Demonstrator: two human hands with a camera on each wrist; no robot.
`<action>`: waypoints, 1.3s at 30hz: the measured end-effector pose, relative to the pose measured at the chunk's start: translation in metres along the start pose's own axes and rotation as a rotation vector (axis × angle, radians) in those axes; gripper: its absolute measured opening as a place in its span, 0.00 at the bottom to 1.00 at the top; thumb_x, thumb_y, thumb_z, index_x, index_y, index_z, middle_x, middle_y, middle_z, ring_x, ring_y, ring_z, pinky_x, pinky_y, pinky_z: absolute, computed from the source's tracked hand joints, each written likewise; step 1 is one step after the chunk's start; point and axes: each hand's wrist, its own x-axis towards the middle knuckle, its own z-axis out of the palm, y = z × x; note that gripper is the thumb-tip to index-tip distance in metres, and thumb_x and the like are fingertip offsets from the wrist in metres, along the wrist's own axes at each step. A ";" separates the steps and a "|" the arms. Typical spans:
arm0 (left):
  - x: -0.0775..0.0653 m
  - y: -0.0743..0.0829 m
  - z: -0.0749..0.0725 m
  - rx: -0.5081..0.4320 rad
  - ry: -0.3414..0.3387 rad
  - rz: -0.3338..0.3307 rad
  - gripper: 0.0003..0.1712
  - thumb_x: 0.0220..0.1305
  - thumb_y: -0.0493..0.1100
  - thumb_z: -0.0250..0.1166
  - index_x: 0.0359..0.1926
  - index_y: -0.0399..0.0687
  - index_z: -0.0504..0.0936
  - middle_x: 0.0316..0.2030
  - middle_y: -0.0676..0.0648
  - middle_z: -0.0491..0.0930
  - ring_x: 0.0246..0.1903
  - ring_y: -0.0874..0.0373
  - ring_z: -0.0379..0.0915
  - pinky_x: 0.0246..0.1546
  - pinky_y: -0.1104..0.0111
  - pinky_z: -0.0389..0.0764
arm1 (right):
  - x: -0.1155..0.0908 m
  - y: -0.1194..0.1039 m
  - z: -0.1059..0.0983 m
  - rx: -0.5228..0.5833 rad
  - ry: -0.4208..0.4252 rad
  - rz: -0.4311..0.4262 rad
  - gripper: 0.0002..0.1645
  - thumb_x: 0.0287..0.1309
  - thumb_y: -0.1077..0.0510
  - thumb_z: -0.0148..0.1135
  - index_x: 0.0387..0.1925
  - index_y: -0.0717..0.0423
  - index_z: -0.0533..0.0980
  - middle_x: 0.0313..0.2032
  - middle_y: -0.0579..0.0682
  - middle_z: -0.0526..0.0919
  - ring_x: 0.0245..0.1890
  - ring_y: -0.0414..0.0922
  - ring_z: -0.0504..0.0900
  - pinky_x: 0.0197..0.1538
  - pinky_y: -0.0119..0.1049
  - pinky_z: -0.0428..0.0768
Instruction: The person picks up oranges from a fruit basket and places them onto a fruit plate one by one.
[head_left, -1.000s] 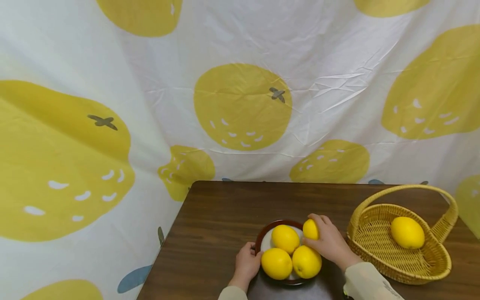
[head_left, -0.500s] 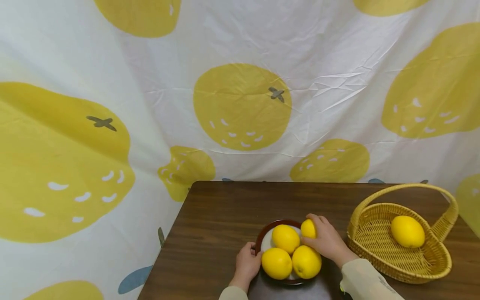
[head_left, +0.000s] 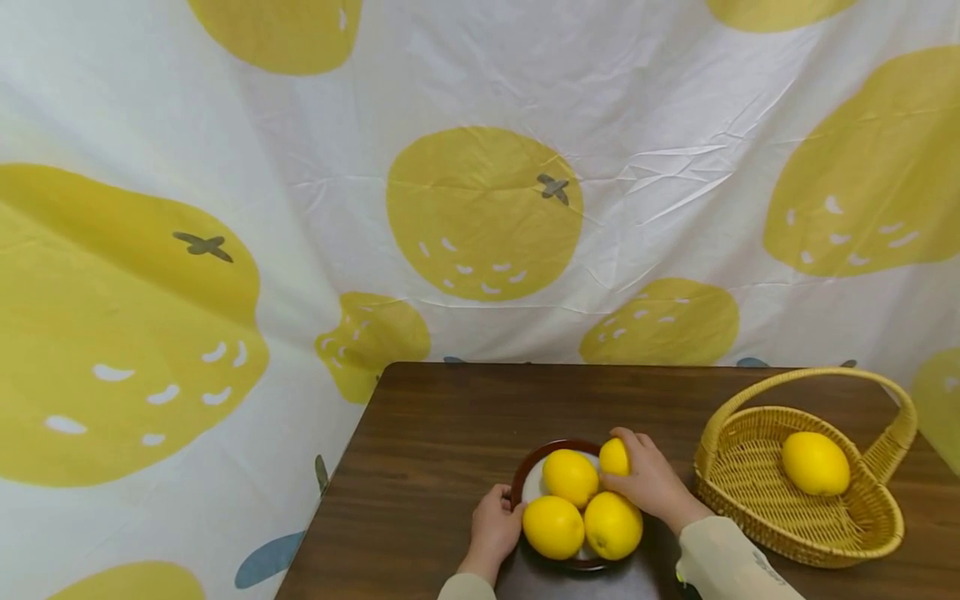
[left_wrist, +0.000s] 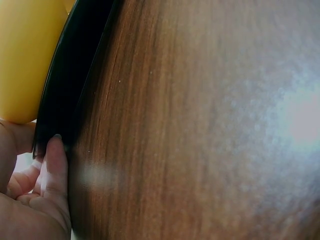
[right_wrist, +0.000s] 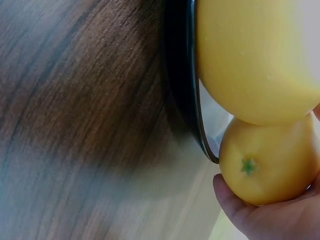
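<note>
A round plate with a dark red-brown rim (head_left: 533, 462) and pale inside carries several yellow lemons near the table's front. My left hand (head_left: 495, 527) grips the plate's left rim, thumb above and fingers at the outer side; the dark outer wall (left_wrist: 75, 70) shows close up in the left wrist view. At the plate's back right, my right hand (head_left: 654, 479) holds a lemon (head_left: 613, 461) whose green stem end (right_wrist: 248, 166) faces the right wrist camera. That lemon touches a front lemon (right_wrist: 255, 60). Two others, a back lemon (head_left: 571, 480) and a left lemon (head_left: 553, 527), sit beside them.
A wicker basket (head_left: 795, 546) with an arched handle (head_left: 813, 375) stands right of the plate, one lemon (head_left: 815, 463) inside it. Both rest on a dark wooden table (head_left: 420, 433). Behind hangs a white cloth (head_left: 660, 92) printed with large lemons.
The right hand and its lemon have shifted slightly left, inward over the plate. My left hand stays at the rim, and the basket has not moved.
</note>
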 end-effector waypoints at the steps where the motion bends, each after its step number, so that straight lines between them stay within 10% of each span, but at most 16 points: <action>1: 0.000 0.000 0.000 0.000 0.002 0.000 0.13 0.63 0.42 0.70 0.46 0.41 0.81 0.31 0.49 0.80 0.32 0.58 0.76 0.36 0.63 0.79 | 0.000 0.000 0.001 0.007 -0.003 0.006 0.47 0.55 0.47 0.70 0.71 0.61 0.62 0.64 0.70 0.68 0.50 0.56 0.78 0.48 0.53 0.80; 39: 0.002 -0.001 -0.002 -0.003 -0.031 -0.013 0.14 0.64 0.42 0.69 0.47 0.40 0.80 0.31 0.48 0.77 0.33 0.57 0.74 0.37 0.62 0.78 | 0.000 0.001 0.011 0.072 -0.041 -0.002 0.46 0.64 0.43 0.63 0.75 0.58 0.57 0.69 0.70 0.64 0.64 0.65 0.71 0.63 0.64 0.71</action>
